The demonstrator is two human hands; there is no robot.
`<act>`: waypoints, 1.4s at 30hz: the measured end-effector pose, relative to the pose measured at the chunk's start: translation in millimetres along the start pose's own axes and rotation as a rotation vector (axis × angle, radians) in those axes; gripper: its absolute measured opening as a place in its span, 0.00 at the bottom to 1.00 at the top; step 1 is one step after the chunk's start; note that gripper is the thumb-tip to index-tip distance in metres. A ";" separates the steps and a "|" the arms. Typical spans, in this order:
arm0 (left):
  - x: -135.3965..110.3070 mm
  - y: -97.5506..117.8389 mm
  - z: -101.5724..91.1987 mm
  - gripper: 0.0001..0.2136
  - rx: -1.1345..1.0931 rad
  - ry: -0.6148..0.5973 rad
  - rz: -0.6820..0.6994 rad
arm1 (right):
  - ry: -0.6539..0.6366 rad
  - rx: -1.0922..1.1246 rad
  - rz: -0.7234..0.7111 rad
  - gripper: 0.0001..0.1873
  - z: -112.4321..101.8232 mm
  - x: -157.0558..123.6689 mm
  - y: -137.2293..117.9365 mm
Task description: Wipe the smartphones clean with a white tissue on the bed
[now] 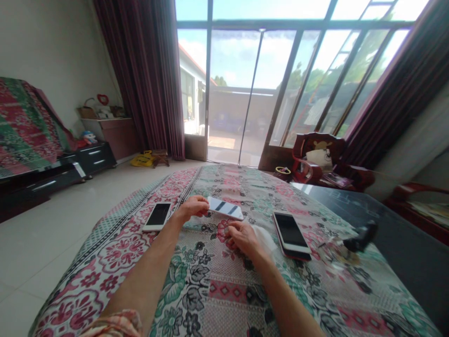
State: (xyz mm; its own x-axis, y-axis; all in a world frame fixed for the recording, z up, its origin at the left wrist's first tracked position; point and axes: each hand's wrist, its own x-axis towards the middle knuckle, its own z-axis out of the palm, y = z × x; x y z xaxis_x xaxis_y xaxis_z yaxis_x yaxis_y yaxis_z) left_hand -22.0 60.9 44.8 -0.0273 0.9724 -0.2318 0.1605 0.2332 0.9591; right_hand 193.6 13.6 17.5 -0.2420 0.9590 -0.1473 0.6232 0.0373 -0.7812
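My left hand (192,207) is closed on the near end of a white phone (226,208), holding it just above the floral tablecloth (196,281). My right hand (241,237) rests on the cloth just below that phone, fingers curled in a pinch; what they hold is too small to make out. A white cloth or tissue (265,238) lies right beside the right hand. Another white phone (157,216) lies face up left of the left hand. On the right, a third phone (290,232) lies stacked on a dark red one.
A black object with clear wrapping (354,243) lies at the table's right. Beyond stand a dark glossy table (393,229), red wooden chairs (321,159), a glass door with maroon curtains (154,79), and a low cabinet (94,157) on the left.
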 end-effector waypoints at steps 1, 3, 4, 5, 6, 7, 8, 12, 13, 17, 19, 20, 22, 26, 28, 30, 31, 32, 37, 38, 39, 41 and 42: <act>-3.0 2.5 -5.0 0.09 0.091 -0.107 0.017 | -0.027 0.016 0.027 0.15 -1.4 -0.1 1.3; -5.9 6.4 -11.3 0.10 0.255 -0.192 0.038 | -0.062 0.023 0.057 0.15 -3.9 -1.1 3.5; -5.7 7.5 -11.9 0.10 0.308 -0.145 0.044 | -0.065 0.013 0.056 0.15 -4.6 -1.5 4.4; -4.4 7.7 -10.6 0.08 0.351 -0.048 0.060 | -0.060 0.000 0.051 0.15 -4.8 -1.8 5.2; -2.3 7.1 -7.6 0.07 0.388 0.070 0.094 | -0.052 -0.013 0.049 0.16 -4.7 -1.7 5.8; 0.2 5.6 -3.3 0.07 0.421 0.175 0.140 | -0.046 -0.018 0.050 0.15 -4.2 -1.3 6.2; 2.9 3.4 2.0 0.08 0.450 0.244 0.191 | -0.040 -0.005 0.050 0.15 -3.5 -0.7 6.4; 9.6 -8.3 24.1 0.10 0.480 0.189 0.312 | -0.120 0.261 0.093 0.10 -0.6 2.1 2.6; 10.1 -10.6 28.1 0.10 0.464 0.166 0.313 | -0.150 0.333 0.113 0.10 -0.1 2.1 0.6; 10.7 -14.5 33.6 0.09 0.387 0.140 0.310 | -0.210 0.496 0.145 0.07 0.4 -1.4 -7.6; 11.4 -15.3 31.3 0.07 0.381 0.106 0.277 | -0.223 0.566 0.126 0.06 0.5 -3.8 -10.1; 11.9 -15.9 29.5 0.05 0.390 0.080 0.248 | -0.225 0.610 0.117 0.06 0.7 -4.7 -10.8; 12.3 -17.6 25.7 0.04 0.405 0.023 0.184 | -0.217 0.682 0.118 0.04 1.4 -5.3 -11.5; 9.7 -18.7 20.2 0.07 0.311 -0.115 0.084 | -0.164 0.651 0.122 0.08 3.1 -3.6 -10.7; 7.2 -16.9 18.8 0.09 0.249 -0.172 0.043 | -0.122 0.615 0.094 0.12 4.0 -2.6 -9.7; 5.0 -14.4 18.4 0.11 0.197 -0.210 0.016 | -0.088 0.599 0.073 0.14 4.7 -2.2 -8.5; 4.2 -13.2 18.4 0.12 0.168 -0.211 0.005 | -0.085 0.600 0.060 0.15 5.1 -2.3 -8.1; 3.6 -12.1 18.6 0.13 0.132 -0.203 -0.006 | -0.087 0.607 0.044 0.15 5.6 -2.5 -7.7; 4.1 -9.3 17.9 0.16 -0.010 -0.163 -0.029 | -0.077 0.650 -0.021 0.15 9.9 -2.7 -7.8; 4.7 -9.2 17.4 0.17 -0.023 -0.167 -0.028 | -0.067 0.652 -0.018 0.15 11.3 -2.0 -7.8; 5.3 -9.0 17.0 0.16 -0.032 -0.166 -0.026 | -0.057 0.652 -0.016 0.16 12.8 -0.9 -7.7; 6.4 -8.1 16.7 0.15 -0.049 -0.156 -0.014 | -0.036 0.650 -0.011 0.18 15.4 1.4 -7.6; 6.6 -7.0 17.1 0.15 -0.062 -0.144 -0.008 | -0.025 0.646 -0.009 0.18 16.1 2.3 -7.9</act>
State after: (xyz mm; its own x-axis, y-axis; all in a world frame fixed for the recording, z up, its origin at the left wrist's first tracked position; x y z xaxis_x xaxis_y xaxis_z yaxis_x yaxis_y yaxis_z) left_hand -6.5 65.5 33.8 0.1138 0.9600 -0.2560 0.0991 0.2454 0.9643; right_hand 176.1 11.0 13.6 -0.2672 0.9524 -0.1469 0.0494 -0.1387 -0.9891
